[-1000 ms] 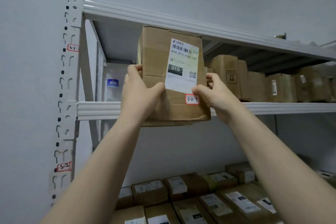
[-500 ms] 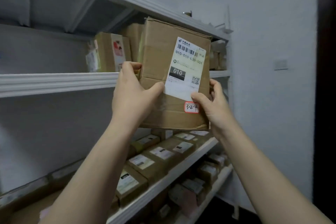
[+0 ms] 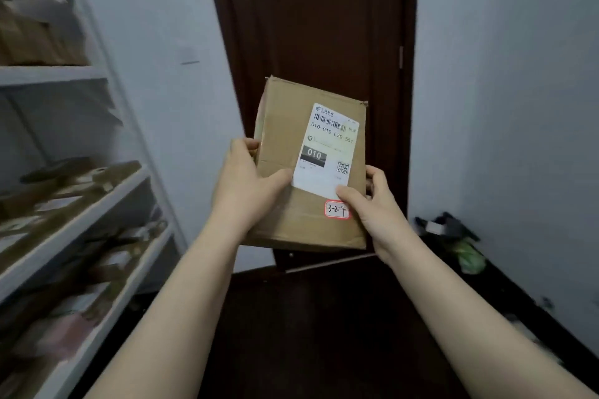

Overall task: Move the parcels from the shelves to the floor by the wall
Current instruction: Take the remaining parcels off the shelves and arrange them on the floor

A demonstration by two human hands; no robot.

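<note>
Left hand [image 3: 246, 185] and right hand [image 3: 372, 204] each clamp a side edge of the cardboard parcel [image 3: 282, 126], thumbs on its labelled face. It is held upright in mid-air, clear of the shelves [image 3: 81, 204]. Probably stiff and light, so the side-edge grip suits it. Dark door [image 3: 324, 26] beyond.

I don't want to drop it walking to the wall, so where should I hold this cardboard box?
Take the box by its two long side edges, low down, one hand from each side, as the left hand and right hand do now. It is flat and upright, so thumbs on the labelled front and fingers behind should steady it.
</note>
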